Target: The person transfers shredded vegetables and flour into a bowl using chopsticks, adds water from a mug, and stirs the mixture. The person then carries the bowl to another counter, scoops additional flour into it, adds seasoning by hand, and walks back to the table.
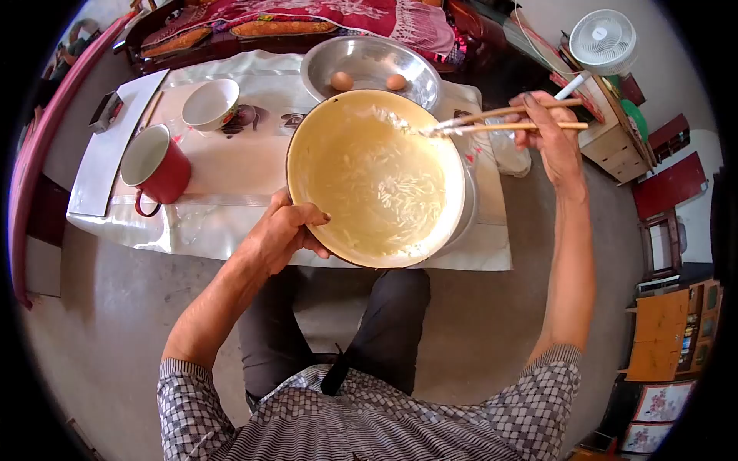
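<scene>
My left hand [286, 230] grips the rim of a yellow enamel basin [330, 146] at its lower left, thumb over the edge. The basin is tilted toward me. Pale, short shreds [407, 196] lie in its bottom, some wet-looking; I cannot tell what they are. In my right hand [547, 131] is a pair of chopsticks [500, 123], closed in the fingers. Their tips, coated with something white and sticky, are at the basin's upper right rim. Behind the basin stands a steel bowl [369, 54] with two brown eggs [342, 81] in it.
A red mug [165, 173] and a white bowl [211, 106] stand on the left of the covered table [231, 242]. A white board [108, 161] lies at its left edge. Clear plastic [509, 157] sits near the right edge. A white fan [603, 42] stands beyond.
</scene>
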Available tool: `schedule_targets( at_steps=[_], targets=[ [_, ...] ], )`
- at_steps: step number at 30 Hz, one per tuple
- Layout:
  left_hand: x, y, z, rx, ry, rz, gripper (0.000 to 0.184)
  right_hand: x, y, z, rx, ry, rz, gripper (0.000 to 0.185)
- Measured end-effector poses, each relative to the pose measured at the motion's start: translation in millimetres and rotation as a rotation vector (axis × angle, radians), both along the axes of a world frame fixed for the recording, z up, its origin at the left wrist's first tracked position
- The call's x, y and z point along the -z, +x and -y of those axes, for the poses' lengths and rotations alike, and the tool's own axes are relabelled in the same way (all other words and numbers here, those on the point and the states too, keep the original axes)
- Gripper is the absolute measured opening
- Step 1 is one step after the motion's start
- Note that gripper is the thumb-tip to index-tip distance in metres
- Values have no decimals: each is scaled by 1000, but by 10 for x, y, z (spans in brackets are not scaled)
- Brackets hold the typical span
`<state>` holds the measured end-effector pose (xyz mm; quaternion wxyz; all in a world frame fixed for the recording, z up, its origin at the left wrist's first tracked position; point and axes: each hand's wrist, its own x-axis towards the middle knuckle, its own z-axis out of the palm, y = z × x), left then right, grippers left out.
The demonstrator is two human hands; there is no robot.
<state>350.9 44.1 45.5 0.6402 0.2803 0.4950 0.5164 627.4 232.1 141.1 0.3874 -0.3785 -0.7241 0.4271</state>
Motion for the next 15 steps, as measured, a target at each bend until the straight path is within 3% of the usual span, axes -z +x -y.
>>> schedule_targets(
  at_steps=[3,8,15],
  targets=[
    [71,51,-104,-45,24,13,45,45,244,14,-54,-73,82,31],
    [129,120,-189,-42,55,-30,47,131,206,-57,22,2,-103,30],
    [118,103,-190,-72,68,-56,49,305,376,64,-16,-118,-29,27]
  ],
)
